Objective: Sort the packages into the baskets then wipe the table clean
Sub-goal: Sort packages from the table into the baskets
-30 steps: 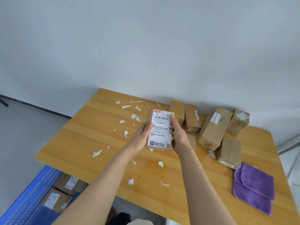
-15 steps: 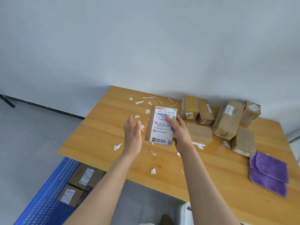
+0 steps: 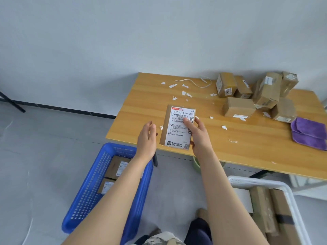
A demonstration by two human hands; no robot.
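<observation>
My right hand (image 3: pixel 199 137) grips a flat brown package (image 3: pixel 177 129) by its right edge, white shipping label facing me, over the table's near left corner. My left hand (image 3: pixel 146 138) hovers open just left of it, not touching. Several brown cardboard packages (image 3: pixel 238 107) lie clustered at the far right of the wooden table (image 3: pixel 247 147). A blue basket (image 3: pixel 88 195) on the floor at the left holds two packages. A white basket (image 3: pixel 290 195) at the lower right holds several more. A folded purple cloth (image 3: pixel 307 132) lies at the table's right edge.
White paper scraps (image 3: pixel 184 93) and a thin strip are scattered over the table's left and middle. A green bucket (image 3: pixel 196 165) shows under the table edge. Grey floor surrounds the baskets; a white wall stands behind the table.
My left hand let go of the package and opened beside it. My view swung down and left, bringing both baskets into sight; the package now sits over the table's near corner.
</observation>
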